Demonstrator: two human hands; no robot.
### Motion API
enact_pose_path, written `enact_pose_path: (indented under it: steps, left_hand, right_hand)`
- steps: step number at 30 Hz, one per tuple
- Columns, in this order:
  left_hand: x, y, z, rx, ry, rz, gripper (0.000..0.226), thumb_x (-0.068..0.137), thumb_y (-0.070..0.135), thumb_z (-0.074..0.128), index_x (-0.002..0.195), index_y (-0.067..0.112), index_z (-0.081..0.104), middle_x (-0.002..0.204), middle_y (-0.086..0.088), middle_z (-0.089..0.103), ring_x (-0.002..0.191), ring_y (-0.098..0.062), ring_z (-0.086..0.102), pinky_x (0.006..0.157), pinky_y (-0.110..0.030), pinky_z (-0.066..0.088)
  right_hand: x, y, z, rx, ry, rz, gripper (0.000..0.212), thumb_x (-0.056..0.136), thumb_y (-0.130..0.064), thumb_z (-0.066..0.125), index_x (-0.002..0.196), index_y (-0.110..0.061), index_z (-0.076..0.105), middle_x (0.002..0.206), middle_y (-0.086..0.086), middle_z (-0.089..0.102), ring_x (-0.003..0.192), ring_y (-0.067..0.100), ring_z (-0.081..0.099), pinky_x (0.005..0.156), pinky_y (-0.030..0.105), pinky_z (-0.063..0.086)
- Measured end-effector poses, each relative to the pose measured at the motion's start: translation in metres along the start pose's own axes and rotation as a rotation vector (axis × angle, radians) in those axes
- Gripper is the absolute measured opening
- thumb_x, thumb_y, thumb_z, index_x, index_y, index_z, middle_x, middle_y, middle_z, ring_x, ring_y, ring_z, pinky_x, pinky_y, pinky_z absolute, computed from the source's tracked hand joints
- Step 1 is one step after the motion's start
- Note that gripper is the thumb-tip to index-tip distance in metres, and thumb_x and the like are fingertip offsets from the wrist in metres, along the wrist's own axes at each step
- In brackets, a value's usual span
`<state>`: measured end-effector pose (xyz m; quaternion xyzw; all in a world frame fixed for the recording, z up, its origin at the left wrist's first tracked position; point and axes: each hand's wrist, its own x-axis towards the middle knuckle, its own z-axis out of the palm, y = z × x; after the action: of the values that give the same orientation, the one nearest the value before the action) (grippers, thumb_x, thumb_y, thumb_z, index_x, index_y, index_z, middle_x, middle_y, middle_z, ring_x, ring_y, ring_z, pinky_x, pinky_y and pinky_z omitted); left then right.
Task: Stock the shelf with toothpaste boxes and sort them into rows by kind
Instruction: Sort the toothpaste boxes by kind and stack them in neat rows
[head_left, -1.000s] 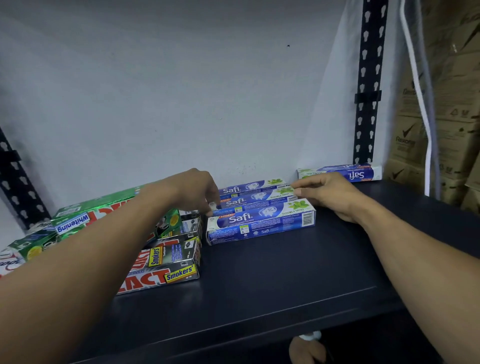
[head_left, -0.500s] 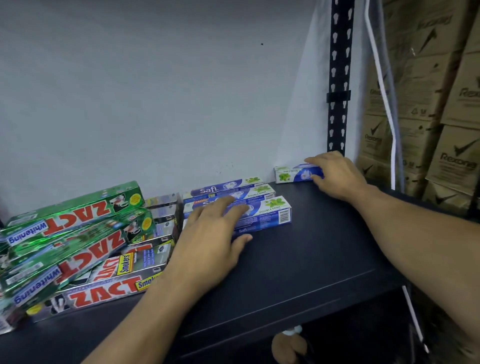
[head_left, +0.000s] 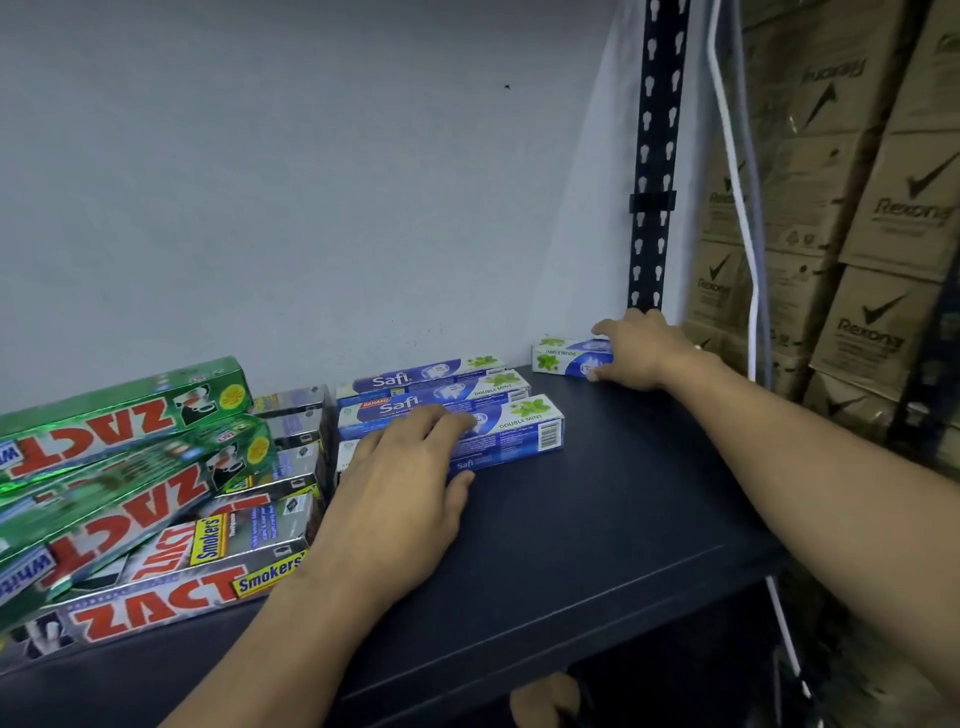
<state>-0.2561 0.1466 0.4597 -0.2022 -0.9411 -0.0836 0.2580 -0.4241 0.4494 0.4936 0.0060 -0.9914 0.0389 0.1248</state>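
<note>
Stray Safi box (head_left: 563, 356): lies at the back right corner of the shelf (head_left: 597, 519), apart from its kind, with its print turned the other way.
Right hand (head_left: 644, 353): fingers curled over the box's top, thumb at its front face, gripping its right end.
Left hand (head_left: 410, 467): fingers laid flat and straight across the front Safi box (head_left: 519, 423), holding nothing.
Safi row (head_left: 431, 378): three boxes side by side at the back middle.
Left end: green Zact boxes (head_left: 119, 415) piled askew over silver Zact Smokers boxes (head_left: 208, 566).
Handling: likely a light, stiff carton with glossy faces and crushable ends.
Hold: probably best pinched across the long sides near the middle.
</note>
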Motion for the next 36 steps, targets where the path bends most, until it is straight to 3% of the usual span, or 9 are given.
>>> enact_pose_path:
  steps: [6,13,18,22,27,29,31,34,36]
  left_hand:
    - [-0.003,0.0,-0.001,-0.04,0.02,0.0,0.043,0.098,0.034,0.053,0.14,0.034,0.045,0.14,0.014,0.045,0.131,-0.014,0.043,0.109,-0.034,0.035]
    - [-0.008,0.018,-0.011,-0.176,0.124,0.06,0.038,0.097,0.025,0.056,0.135,0.028,0.052,0.14,0.009,0.046,0.127,-0.016,0.05,0.105,-0.039,0.043]
    - [-0.024,0.058,-0.013,-0.531,0.129,0.053,0.034,0.094,0.029,0.063,0.127,0.036,0.054,0.123,0.022,0.05,0.109,0.0,0.056,0.091,-0.024,0.048]
    - [-0.034,0.116,-0.016,-0.994,-0.005,-0.185,0.043,0.087,0.036,0.075,0.126,0.038,0.058,0.119,0.018,0.061,0.09,0.003,0.062,0.079,-0.018,0.052]
    - [-0.045,0.166,0.002,-0.909,0.0,-0.079,0.082,0.07,0.057,0.081,0.14,0.045,0.04,0.126,0.031,0.043,0.116,0.007,0.05,0.1,-0.022,0.045]
    - [-0.045,0.17,0.005,-0.84,0.007,-0.071,0.09,0.066,0.062,0.081,0.141,0.048,0.034,0.129,0.032,0.035,0.119,0.001,0.05,0.102,-0.03,0.047]
    - [-0.046,0.17,0.006,-0.763,0.01,-0.069,0.099,0.063,0.065,0.081,0.144,0.046,0.028,0.134,0.025,0.032,0.122,-0.005,0.048,0.105,-0.034,0.047]
    - [-0.049,0.168,0.007,-0.648,0.032,-0.086,0.102,0.065,0.058,0.084,0.146,0.039,0.025,0.134,0.017,0.031,0.122,-0.01,0.047,0.105,-0.033,0.046]
    - [-0.051,0.166,0.006,-0.667,0.092,-0.117,0.088,0.072,0.043,0.084,0.142,0.035,0.031,0.131,0.016,0.037,0.117,-0.006,0.05,0.101,-0.03,0.047]
  right_hand:
    - [-0.061,-0.002,-0.018,0.06,-0.086,0.049,0.053,0.081,-0.057,0.07,0.118,-0.022,0.054,0.118,0.004,0.061,0.099,0.023,0.056,0.089,0.042,0.052]
    - [-0.14,-0.014,-0.053,0.123,-0.025,0.023,0.065,0.07,-0.061,0.08,0.123,-0.032,0.057,0.117,-0.005,0.063,0.102,0.017,0.056,0.086,0.039,0.052]
    - [-0.177,-0.011,-0.065,0.461,0.0,0.152,0.07,0.062,-0.059,0.087,0.123,-0.036,0.062,0.119,-0.006,0.062,0.104,0.014,0.059,0.087,0.034,0.051]
    - [-0.197,-0.01,-0.067,0.713,0.001,0.267,0.066,0.069,-0.05,0.087,0.126,-0.028,0.062,0.113,-0.006,0.063,0.089,0.007,0.063,0.067,0.025,0.048]
    - [-0.207,-0.018,-0.06,0.935,-0.019,0.345,0.052,0.078,-0.028,0.082,0.122,-0.007,0.063,0.091,0.004,0.072,0.075,0.019,0.071,0.077,0.039,0.06]
    - [-0.209,-0.022,-0.063,1.04,-0.07,0.366,0.039,0.084,-0.025,0.078,0.109,0.003,0.066,0.072,0.007,0.07,0.06,0.02,0.066,0.06,0.034,0.057]
    - [-0.214,-0.027,-0.069,1.132,-0.148,0.391,0.026,0.092,-0.025,0.069,0.1,-0.001,0.068,0.061,0.006,0.068,0.052,0.018,0.065,0.05,0.029,0.053]
    - [-0.217,-0.031,-0.071,1.233,-0.205,0.386,0.022,0.098,-0.021,0.059,0.103,-0.001,0.067,0.071,0.011,0.073,0.066,0.022,0.071,0.06,0.038,0.06]
    - [-0.221,-0.032,-0.068,1.244,-0.209,0.352,0.02,0.099,-0.018,0.057,0.107,-0.001,0.066,0.079,0.013,0.075,0.073,0.022,0.074,0.064,0.039,0.061]
